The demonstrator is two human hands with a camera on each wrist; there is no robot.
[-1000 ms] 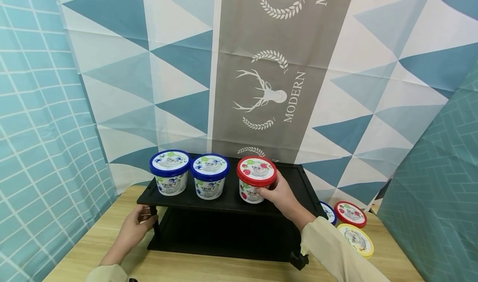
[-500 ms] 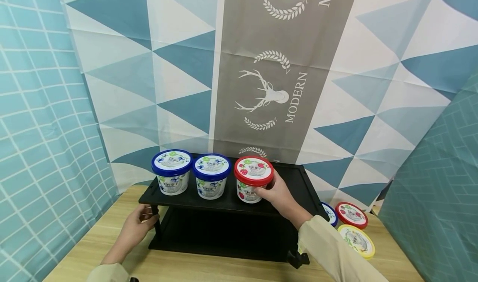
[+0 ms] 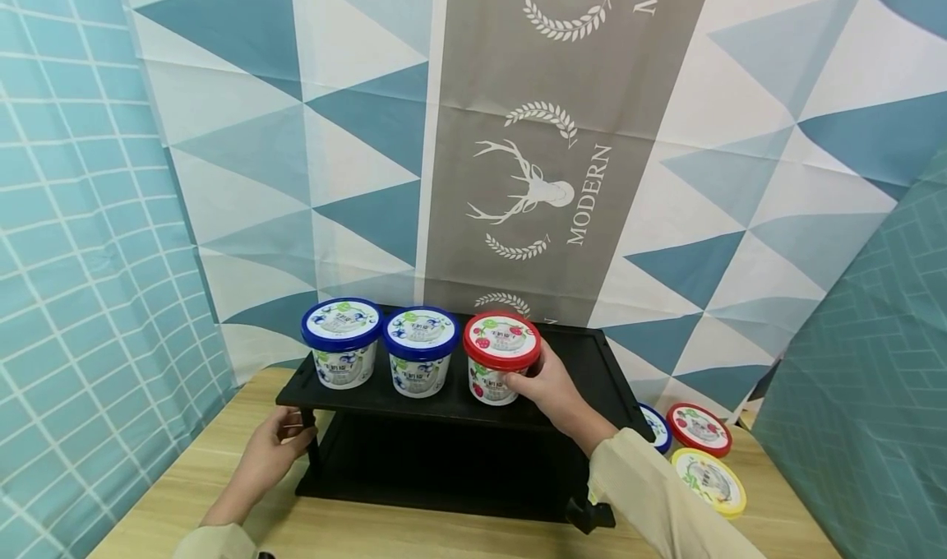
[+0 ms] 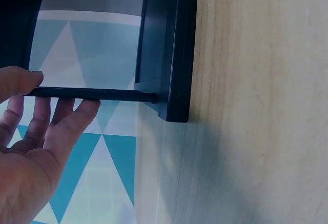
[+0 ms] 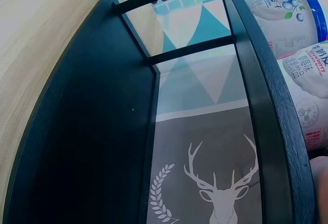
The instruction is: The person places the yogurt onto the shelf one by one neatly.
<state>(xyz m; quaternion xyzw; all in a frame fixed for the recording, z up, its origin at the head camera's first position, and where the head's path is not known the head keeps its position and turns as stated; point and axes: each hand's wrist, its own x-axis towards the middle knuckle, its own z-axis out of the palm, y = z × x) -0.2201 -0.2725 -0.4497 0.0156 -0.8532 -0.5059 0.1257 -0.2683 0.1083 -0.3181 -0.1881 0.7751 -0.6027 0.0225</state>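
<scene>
A black two-tier rack (image 3: 444, 473) stands on the table. My left hand (image 3: 271, 459) holds its front left post, thumb on one side and fingers on the other, as the left wrist view shows with the post (image 4: 92, 94). On the upper shelf, my right hand (image 3: 551, 388) grips a white tub with a red lid (image 3: 503, 340) and strawberry print, thumb on its near side, other fingers hidden behind. Left of it, two blueberry-print tubs stand upright: a blue-lidded tub (image 3: 420, 334) close by and another blue-lidded tub (image 3: 343, 326) at the shelf's left end.
Right of the rack on the wooden table (image 3: 370, 534) stand a red-lidded tub (image 3: 699, 429), a yellow-lidded tub (image 3: 709, 482) and a blue-lidded tub (image 3: 655, 427) partly hidden by the rack. A patterned cloth (image 3: 355, 131) hangs behind.
My right hand has shifted the red-lidded tub slightly left along the upper shelf, nearer the blue-lidded tubs. My left hand keeps its hold on the post.
</scene>
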